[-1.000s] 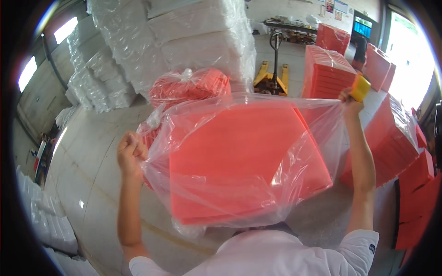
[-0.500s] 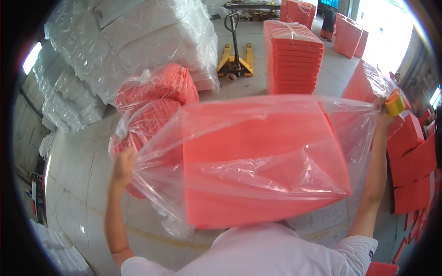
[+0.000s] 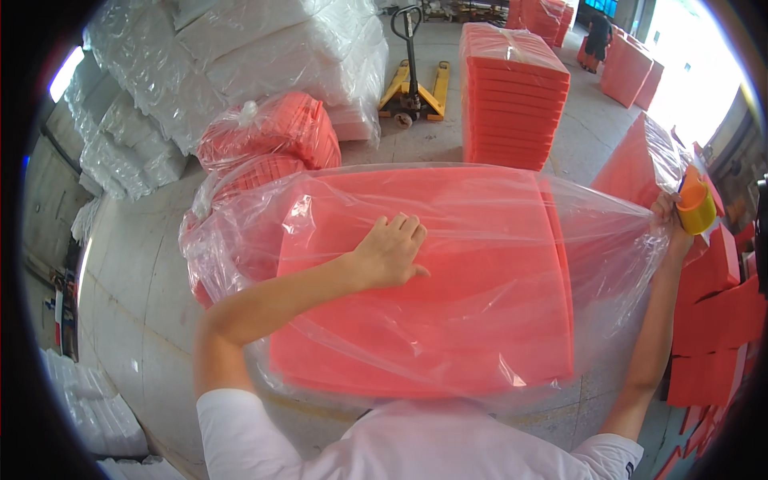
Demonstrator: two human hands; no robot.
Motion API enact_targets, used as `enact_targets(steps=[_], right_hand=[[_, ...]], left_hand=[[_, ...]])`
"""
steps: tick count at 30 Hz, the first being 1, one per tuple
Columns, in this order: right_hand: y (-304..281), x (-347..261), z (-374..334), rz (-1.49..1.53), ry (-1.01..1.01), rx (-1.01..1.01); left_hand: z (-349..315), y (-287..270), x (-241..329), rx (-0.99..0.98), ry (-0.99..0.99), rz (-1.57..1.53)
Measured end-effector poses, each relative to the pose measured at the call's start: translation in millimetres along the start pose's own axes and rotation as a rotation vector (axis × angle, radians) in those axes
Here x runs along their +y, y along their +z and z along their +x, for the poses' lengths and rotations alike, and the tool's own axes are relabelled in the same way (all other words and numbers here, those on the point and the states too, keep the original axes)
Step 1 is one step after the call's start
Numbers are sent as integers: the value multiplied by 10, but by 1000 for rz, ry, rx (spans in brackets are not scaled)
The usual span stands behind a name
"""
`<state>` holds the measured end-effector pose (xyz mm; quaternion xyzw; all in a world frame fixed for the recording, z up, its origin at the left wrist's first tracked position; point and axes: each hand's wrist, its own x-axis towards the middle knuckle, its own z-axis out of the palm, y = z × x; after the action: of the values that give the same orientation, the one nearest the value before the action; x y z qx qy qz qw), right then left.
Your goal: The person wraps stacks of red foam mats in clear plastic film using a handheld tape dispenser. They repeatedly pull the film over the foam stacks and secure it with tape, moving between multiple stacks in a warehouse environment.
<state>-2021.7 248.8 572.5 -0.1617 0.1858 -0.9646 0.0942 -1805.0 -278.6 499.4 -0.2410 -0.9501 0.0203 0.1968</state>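
A stack of red foam sheets (image 3: pixel 448 320) lies in front of me inside a large clear plastic bag (image 3: pixel 596 232). My left hand (image 3: pixel 394 250) rests on top of the bag, its fingers apart and the thumb held away from them. At the right, my right hand (image 3: pixel 666 210) is closed on the gathered end of the bag, pulling the film into taut folds. A roll of yellow-orange tape (image 3: pixel 698 206) sits against the outer side of that hand; how it is held is hidden. Beyond the left forearm, the bag's other end spreads loose and crumpled.
Tied bags of red foam (image 3: pixel 268 136) stand at the left, before a tall pile of wrapped white foam (image 3: pixel 280 56). A yellow pallet jack (image 3: pixel 412 96) and a strapped red stack (image 3: pixel 512 104) are ahead. Red blocks (image 3: pixel 708 316) crowd the right. Another person (image 3: pixel 597 42) stands far off.
My left hand has let go of the bag's left end and moved in onto the top of the foam. The bag has settled lower and slackened at the left; my right hand keeps its grip.
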Motion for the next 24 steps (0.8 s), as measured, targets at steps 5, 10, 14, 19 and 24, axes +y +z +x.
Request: enact_targets(steps=[5,10,14,19,24], right_hand=[[26,70,-27,59,-10,19],[64,24,-150,-18,-161,66],[3,39,-87,10,-176,33],[89,43,-187,15,-148,137],[153,76,-206,32,-125,95]], left_hand=[[-74,412,-267,-165,119,-200],[-48,-157,140,-224,179,-324],[-397,145,216,-284,128,-384],[-239,-426,799,-179,155,-455],[-223,-36,1066,-416,6,-324]])
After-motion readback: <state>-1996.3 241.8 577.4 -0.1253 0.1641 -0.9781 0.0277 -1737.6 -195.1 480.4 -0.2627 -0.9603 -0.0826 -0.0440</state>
